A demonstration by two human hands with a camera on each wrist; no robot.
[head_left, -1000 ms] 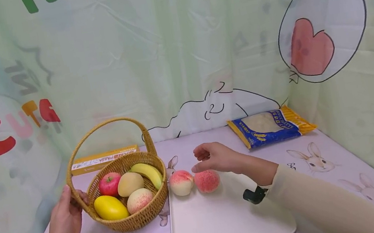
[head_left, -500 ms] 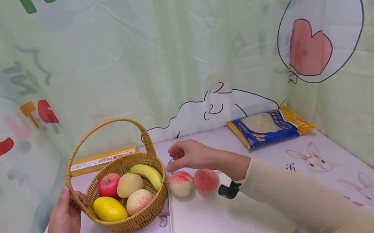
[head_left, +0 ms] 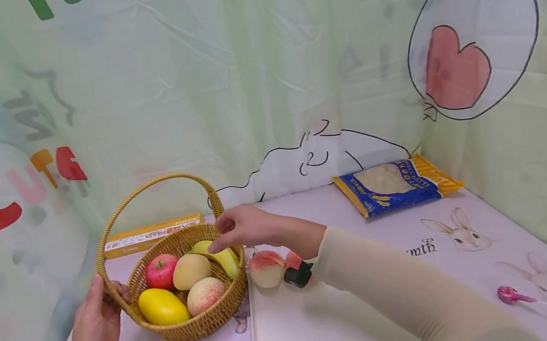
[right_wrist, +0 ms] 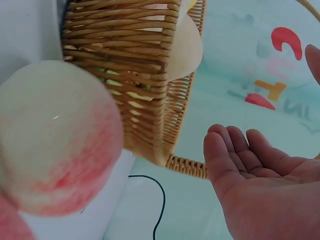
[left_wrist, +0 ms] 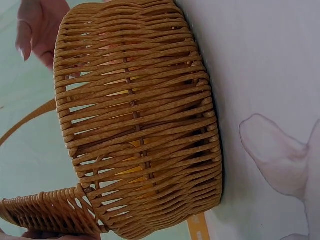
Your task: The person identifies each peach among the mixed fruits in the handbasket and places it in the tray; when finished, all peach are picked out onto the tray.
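Note:
My left hand (head_left: 96,323) grips the wicker basket (head_left: 206,325) where its arched handle joins the left rim, thumb in front and fingers behind. In the basket lie a red apple (head_left: 162,272), a smooth yellow fruit (head_left: 163,306), a tan round fruit (head_left: 191,272), a pale peach (head_left: 206,296) and a banana (head_left: 231,262). Over the basket's right side, my right hand (head_left: 255,226) has loosely bent fingers holding nothing; its thumb overlaps the banana in the head view. Two peaches, one pink and white (head_left: 267,268), one redder and partly hidden (head_left: 293,259), sit on the white tray (head_left: 329,327).
Behind the basket lies an orange pasta box (head_left: 153,235). A blue and yellow pasta bag (head_left: 398,186) rests at the back right. On the right side of the rabbit-print tablecloth is a pink lollipop (head_left: 515,294). Printed curtains (head_left: 260,78) hang around the table.
My right hand has moved left, from above the redder peach to over the basket's right side. My left hand and the basket have stayed put. The lollipop has come into sight.

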